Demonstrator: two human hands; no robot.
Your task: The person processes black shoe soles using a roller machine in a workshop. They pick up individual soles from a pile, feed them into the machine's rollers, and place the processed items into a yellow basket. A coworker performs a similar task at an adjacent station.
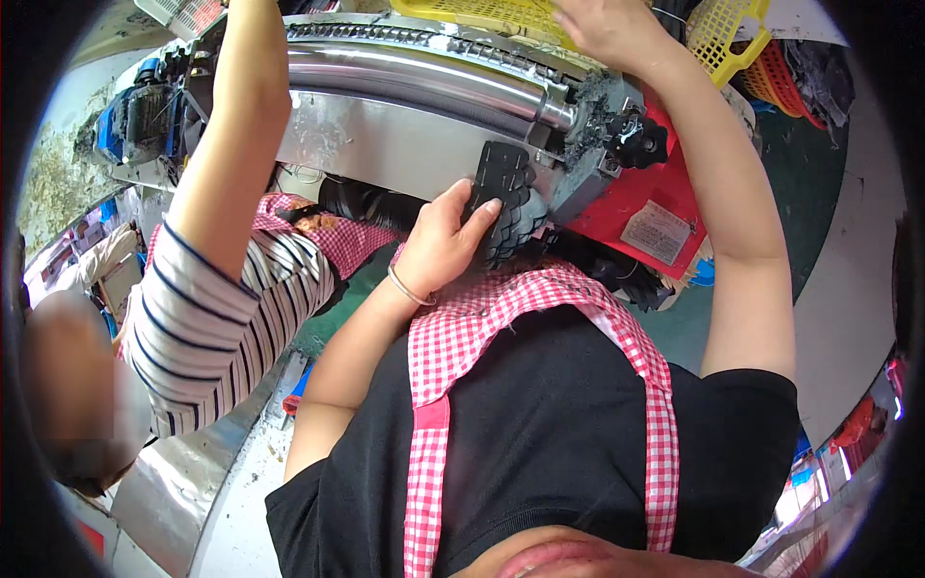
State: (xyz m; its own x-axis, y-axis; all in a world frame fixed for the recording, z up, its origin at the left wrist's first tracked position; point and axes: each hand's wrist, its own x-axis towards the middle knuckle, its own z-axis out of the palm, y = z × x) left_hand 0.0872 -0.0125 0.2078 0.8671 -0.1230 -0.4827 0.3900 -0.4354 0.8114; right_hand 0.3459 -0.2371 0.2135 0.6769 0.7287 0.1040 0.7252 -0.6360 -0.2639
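The left hand (pixel 445 243) has its fingers clenched around a black ridged part (pixel 503 204), its long axis running up toward the steel roller (pixel 414 82) just above; the right hand (pixel 602 29) reaches to the yellow basket (pixel 482 12), its fingers cut off at the frame's edge, grip impossible to tell; a co-worker's striped sleeve (pixel 207 328) crosses at left.

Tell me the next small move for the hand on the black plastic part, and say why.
Probably seat the flat black perforated plastic part against the silver metal machine housing. The left hand holds it at the housing's lower edge, while the right hand rests up by the yellow plastic basket.
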